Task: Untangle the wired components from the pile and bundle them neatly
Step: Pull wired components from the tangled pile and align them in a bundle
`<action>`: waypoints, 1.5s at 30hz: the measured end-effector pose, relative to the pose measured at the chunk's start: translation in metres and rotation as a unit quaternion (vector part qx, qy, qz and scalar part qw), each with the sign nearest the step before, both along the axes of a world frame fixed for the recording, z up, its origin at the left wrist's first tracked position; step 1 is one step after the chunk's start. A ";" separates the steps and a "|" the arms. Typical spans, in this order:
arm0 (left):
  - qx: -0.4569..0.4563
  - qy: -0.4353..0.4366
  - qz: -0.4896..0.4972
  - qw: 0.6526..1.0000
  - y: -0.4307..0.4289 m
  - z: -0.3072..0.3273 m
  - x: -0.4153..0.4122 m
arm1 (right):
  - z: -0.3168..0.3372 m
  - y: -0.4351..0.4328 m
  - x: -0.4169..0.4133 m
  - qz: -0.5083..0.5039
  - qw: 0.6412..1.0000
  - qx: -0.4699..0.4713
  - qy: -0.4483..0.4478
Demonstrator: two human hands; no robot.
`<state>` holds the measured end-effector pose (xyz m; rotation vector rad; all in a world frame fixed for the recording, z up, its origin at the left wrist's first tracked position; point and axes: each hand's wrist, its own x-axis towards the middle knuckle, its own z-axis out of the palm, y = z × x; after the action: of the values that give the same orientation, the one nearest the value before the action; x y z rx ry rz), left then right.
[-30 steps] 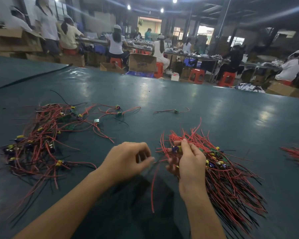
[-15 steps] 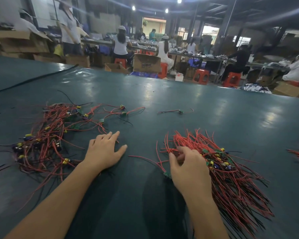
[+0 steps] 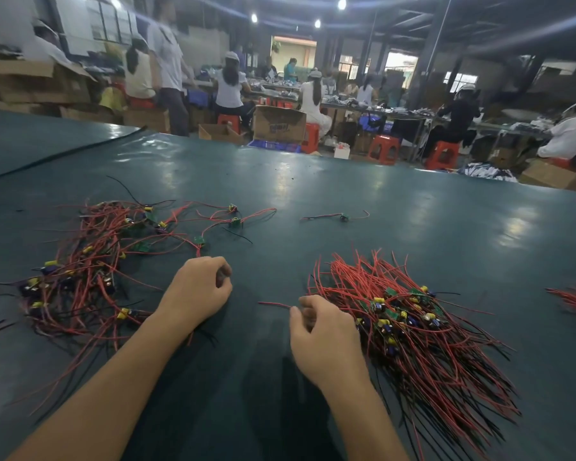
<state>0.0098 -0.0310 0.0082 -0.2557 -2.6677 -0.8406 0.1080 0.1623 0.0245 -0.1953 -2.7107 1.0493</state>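
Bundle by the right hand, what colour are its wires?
Mostly red, some black, in the bundle; the head view shows it best.

The counter point(image 3: 346, 201) is covered by a dark teal sheet, smooth and faintly glossy, with soft patches of lamp glare; it looks like vinyl or rubber. The tangled pile point(image 3: 90, 261) and the neat bundle point(image 3: 429, 361) are thin wires in smooth red and black plastic sheathing, with small green circuit boards and shiny yellow plastic parts among them. A loose red wire point(image 3: 275, 304) has the same slick sheath. Behind, the boxes point(image 3: 280, 124) are matt brown cardboard and the stools point(image 3: 383, 149) glossy red plastic.
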 end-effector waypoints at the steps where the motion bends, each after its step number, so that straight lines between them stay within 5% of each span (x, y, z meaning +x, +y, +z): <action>1: 0.010 0.003 -0.003 1.000 0.001 0.000 0.000 | 0.001 0.002 0.001 -0.021 0.999 0.027 -0.004; 5: 0.047 0.032 0.036 0.998 0.001 -0.001 -0.002 | 0.004 0.004 0.003 -0.057 0.996 0.063 -0.005; 12: -0.182 -0.092 0.128 0.970 0.000 -0.010 -0.004 | 0.006 -0.004 0.004 -0.030 0.998 0.023 0.042; 22: -0.135 0.022 0.079 0.987 0.021 -0.005 0.005 | 0.003 -0.003 0.004 -0.018 0.998 0.001 0.065; 32: -0.056 -0.011 0.088 0.995 0.011 -0.003 0.004 | 0.000 -0.002 0.002 -0.010 0.998 -0.014 0.059; 36: 0.187 -0.036 0.097 0.977 0.011 0.000 -0.001 | 0.000 -0.002 0.003 -0.009 0.998 -0.022 0.061; 39: 0.414 -0.036 0.073 0.906 0.015 0.008 0.000 | 0.000 -0.002 0.002 -0.003 0.997 -0.042 0.066; 45: 0.571 -0.009 -0.008 0.821 0.030 0.025 0.009 | 0.000 -0.003 0.000 0.021 0.993 -0.093 0.074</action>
<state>0.0192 -0.0007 0.0335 0.0450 -1.7026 -2.2055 0.1076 0.1596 0.0243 -0.0868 -2.4951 1.2770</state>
